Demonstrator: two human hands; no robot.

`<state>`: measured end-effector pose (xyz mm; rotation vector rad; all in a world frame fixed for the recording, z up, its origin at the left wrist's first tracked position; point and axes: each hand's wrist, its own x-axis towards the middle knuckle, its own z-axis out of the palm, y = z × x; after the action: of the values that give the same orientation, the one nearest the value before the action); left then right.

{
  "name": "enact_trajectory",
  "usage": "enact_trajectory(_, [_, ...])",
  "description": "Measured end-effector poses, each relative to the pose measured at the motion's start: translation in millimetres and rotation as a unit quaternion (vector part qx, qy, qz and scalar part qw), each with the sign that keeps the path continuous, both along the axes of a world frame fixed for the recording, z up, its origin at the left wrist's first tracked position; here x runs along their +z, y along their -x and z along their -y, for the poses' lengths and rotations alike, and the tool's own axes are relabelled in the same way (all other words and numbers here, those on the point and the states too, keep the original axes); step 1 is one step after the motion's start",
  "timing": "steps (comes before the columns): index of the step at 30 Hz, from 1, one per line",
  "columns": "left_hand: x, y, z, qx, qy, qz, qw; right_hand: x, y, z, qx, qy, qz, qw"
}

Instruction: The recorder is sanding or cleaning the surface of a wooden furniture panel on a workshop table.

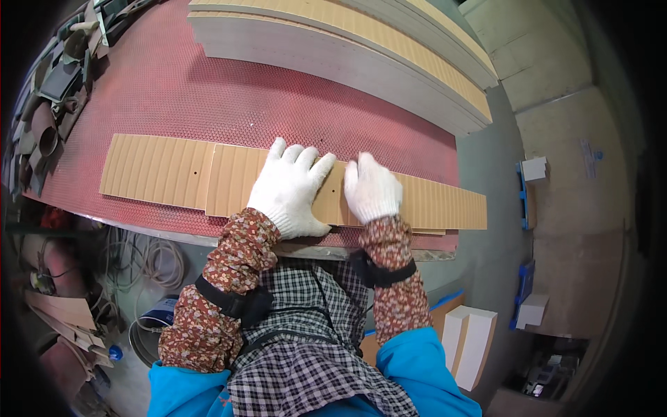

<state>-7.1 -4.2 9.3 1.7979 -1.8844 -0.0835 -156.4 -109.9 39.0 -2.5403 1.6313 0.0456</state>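
A long tan grooved strip (445, 201) lies across the red table, its right end sticking out past the table's edge. It overlaps a second tan grooved strip (153, 170), which shows at the left and has a small dark hole. My left hand (290, 187), in a white knit glove, is open and pressed flat on the upper strip, thumb at its near edge. My right hand (373, 186), gloved the same way, rests on that strip beside another small hole. Its fingers are curled closed, and whatever they hold is hidden.
Tall stacks of similar strips (333, 42) stand along the far side of the red textured table (236, 104). Rolled and folded scraps (45, 128) crowd the left edge. Below are coiled hoses (163, 264) and a blue can (158, 313); a white-and-tan block (476, 344) stands at lower right.
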Motion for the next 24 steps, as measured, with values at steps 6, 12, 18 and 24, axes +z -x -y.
enact_trajectory(6, [10, -1, -1, -0.006, -0.073, -0.007, 0.997, -12, 42, -63, 0.064, 0.092, 0.066, 0.992])
enact_trajectory(12, [7, 0, 0, -0.006, -0.078, -0.007, 0.997, -8, 28, -37, 0.063, 0.068, 0.055, 0.994])
enact_trajectory(18, [11, -1, -1, -0.011, -0.074, -0.003, 0.997, -8, -6, 22, 0.049, 0.055, 0.013, 0.997])
enact_trajectory(24, [4, -2, -1, -0.016, -0.100, -0.012, 0.995, -9, -4, -1, 0.018, 0.040, 0.007, 0.999])
